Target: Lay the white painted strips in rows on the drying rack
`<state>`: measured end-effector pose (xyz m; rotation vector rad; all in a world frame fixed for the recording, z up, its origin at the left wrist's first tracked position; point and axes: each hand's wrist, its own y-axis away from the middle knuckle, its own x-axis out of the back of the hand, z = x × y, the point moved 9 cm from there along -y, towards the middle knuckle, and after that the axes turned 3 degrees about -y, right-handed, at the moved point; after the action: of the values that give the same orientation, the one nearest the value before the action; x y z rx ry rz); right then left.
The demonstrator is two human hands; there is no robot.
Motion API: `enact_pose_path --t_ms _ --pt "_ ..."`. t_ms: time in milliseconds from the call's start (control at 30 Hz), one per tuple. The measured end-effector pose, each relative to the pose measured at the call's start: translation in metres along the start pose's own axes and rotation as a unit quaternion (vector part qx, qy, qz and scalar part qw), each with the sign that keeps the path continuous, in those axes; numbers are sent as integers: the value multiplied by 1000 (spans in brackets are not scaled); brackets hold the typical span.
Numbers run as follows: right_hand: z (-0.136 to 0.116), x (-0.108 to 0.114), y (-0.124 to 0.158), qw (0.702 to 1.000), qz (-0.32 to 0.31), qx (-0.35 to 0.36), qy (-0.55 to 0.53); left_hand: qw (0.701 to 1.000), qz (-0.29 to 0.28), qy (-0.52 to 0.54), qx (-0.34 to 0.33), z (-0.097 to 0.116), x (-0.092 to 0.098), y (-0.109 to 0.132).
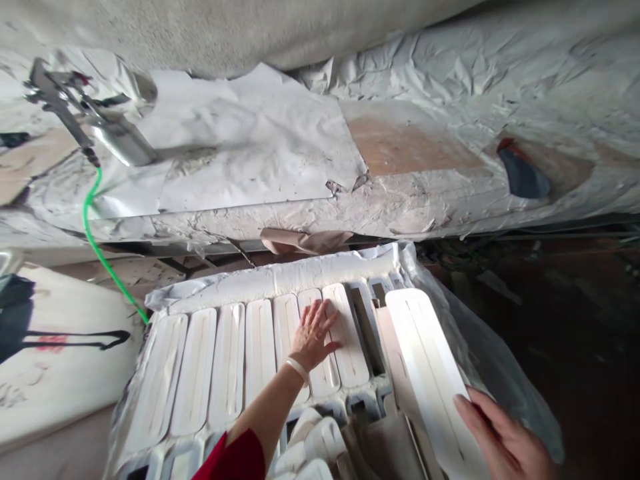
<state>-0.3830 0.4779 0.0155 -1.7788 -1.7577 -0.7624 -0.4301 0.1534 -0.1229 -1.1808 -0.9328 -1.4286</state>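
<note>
My left hand point(314, 337), fingers spread, lies on a long white panel with rounded ends point(345, 340) and reaches over its left neighbour. My right hand point(505, 433) pinches the lower right edge of another white rounded panel point(430, 373), raised and slanted at the right of the row. A thin dark line runs lengthwise along its middle. More of these panels point(193, 373) lie side by side to the left in a plastic-lined crate point(280, 273). Between the held panel and the row, a dark gap point(367, 327) shows.
Behind the crate runs a paper-covered bench point(250, 140). On it stand a spray gun with a metal cup point(123, 137) and a dark blue and red object point(523, 170). A green hose point(103, 257) hangs down at the left. Folded pale pieces point(320, 443) lie in front.
</note>
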Motion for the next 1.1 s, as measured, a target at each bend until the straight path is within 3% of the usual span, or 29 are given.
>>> enact_pose_path --t_ms 100,233,367,533,833,1100 --pt "-6 -27 -46 996 3 -33 -87 1000 13 -14 -6 0 0 0" --pt "2 -58 -74 992 10 -37 -124 998 38 -23 -40 6 1 -1" --pt "14 -82 -84 995 3 -1 -102 997 30 1 -72 17 -1 -9" --pt "21 -107 -86 996 -58 14 -62 998 37 1 -41 21 1 -29" --pt "38 -113 -81 990 -100 -46 -85 997 54 13 -48 13 -9 -52" --pt "50 -178 -119 979 -155 -47 -126 998 39 7 -38 17 -6 -57"
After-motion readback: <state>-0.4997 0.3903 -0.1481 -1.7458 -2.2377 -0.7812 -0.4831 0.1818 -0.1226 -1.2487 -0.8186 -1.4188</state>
